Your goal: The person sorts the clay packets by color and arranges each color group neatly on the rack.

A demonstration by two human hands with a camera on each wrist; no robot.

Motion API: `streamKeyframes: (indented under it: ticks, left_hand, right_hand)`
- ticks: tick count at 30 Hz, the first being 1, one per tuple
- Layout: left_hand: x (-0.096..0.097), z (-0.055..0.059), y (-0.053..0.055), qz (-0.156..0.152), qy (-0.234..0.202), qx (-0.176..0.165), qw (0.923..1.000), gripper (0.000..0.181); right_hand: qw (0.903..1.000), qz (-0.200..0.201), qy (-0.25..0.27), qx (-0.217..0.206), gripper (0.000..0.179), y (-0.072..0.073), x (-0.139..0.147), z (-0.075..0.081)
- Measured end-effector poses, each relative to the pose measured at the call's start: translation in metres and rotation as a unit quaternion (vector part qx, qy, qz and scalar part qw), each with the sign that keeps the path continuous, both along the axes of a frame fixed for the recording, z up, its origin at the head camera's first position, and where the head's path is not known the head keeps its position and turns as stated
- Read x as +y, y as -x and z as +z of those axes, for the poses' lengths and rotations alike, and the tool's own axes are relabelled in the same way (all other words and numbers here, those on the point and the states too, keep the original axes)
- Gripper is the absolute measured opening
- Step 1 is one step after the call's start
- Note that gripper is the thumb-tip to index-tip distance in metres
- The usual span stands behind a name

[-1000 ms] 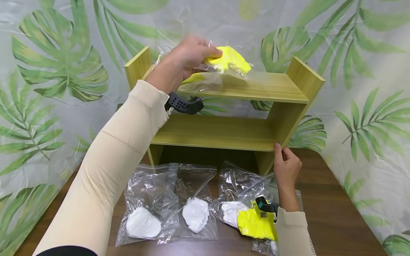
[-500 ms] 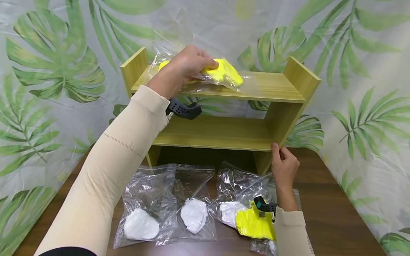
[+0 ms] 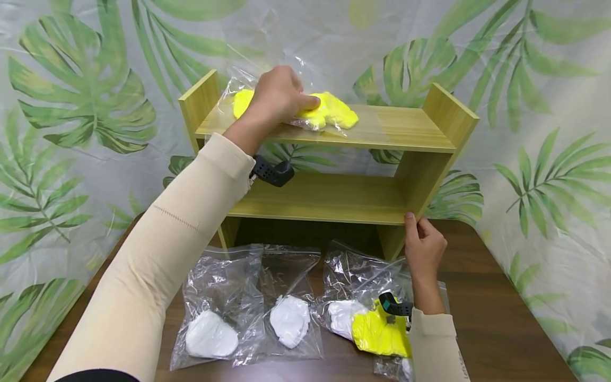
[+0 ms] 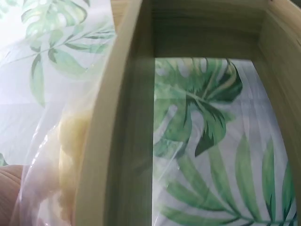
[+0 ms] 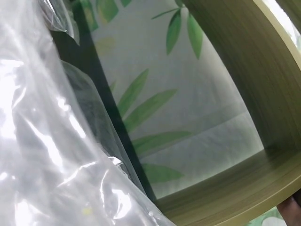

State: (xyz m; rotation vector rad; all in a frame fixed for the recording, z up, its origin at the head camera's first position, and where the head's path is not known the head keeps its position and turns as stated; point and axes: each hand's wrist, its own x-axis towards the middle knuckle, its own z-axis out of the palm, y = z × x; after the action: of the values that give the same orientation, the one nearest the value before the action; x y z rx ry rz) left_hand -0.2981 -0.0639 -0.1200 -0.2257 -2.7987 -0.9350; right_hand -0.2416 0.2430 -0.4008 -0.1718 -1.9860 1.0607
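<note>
We see that the left hand (image 3: 281,95) has come down within the last second: the yellow lump (image 3: 336,112), held above the shelf unit (image 3: 431,175) earlier, is now at the top board (image 3: 408,124), inside its clear bag (image 4: 44,160). For the work in hand, we judge this to be the setting-down stage, near its end, with release outstanding.

Left grip: we find the thumb closed on the yellow lump through the plastic. Right grip: the right hand (image 3: 426,245) clasps the edge of the shelf unit beside the middle board (image 3: 324,199), its position unchanged.

On the table (image 3: 487,302), we note three white lumps (image 3: 290,321) and another yellow piece (image 3: 379,335), in clear bags.

Limits of view: the left hand conceals its own fingertips and part of the top board. More yellow (image 3: 242,102) shows left of the wrist; we cannot tell whether it is a separate piece. We cannot confirm full contact between lump and board. The right wrist camera covers part of the table's yellow piece, and plastic (image 5: 51,132) blocks much of the right wrist view
</note>
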Motion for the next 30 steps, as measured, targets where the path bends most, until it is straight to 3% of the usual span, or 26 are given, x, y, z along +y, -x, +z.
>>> streamKeyframes:
  ticks: [5,16,23,30]
  left_hand:
    - [0.0005,-0.0007,-0.0016,0.01,0.056,0.032,0.9979,0.052]
    - [0.0059,-0.0069,-0.0022,0.042,0.11,0.055,0.9915,0.039]
    - [0.0067,-0.009,-0.0027,0.066,0.144,0.056,0.9858,0.055]
    - [0.0058,-0.0088,-0.0027,0.067,0.159,0.056,0.9834,0.068]
  right_hand:
    - [1.0,0.001,0.005,-0.002,0.048,-0.0005,0.0002,0.0003]
    - [0.9999,-0.002,0.008,-0.011,0.044,0.0002,-0.0017,0.0009]
    - [0.9999,-0.005,0.008,-0.014,0.043,0.0004,-0.003,0.0]
    - [0.9999,-0.002,0.01,-0.009,0.043,0.0006,-0.0023,0.0008]
